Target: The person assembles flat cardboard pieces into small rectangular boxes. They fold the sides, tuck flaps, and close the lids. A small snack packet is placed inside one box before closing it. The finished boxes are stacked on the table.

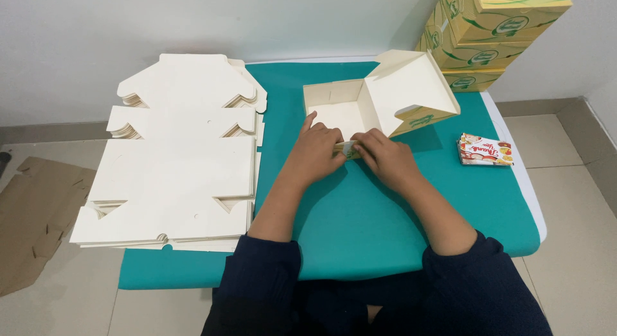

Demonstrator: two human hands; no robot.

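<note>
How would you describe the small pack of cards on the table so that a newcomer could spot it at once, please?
Start at the green table and go to its right edge, right of the half-folded box. The small stack of cards lies there alone, the only red and white printed thing among plain cream cardboard.

Box-packing workroom: stacked flat cartons (173, 175)

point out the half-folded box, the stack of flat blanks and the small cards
box (334, 114): head view, on its inner floor
flat blanks (173, 182): head view, on the top sheet's middle
cards (485, 150): head view, on the top card's face
</note>
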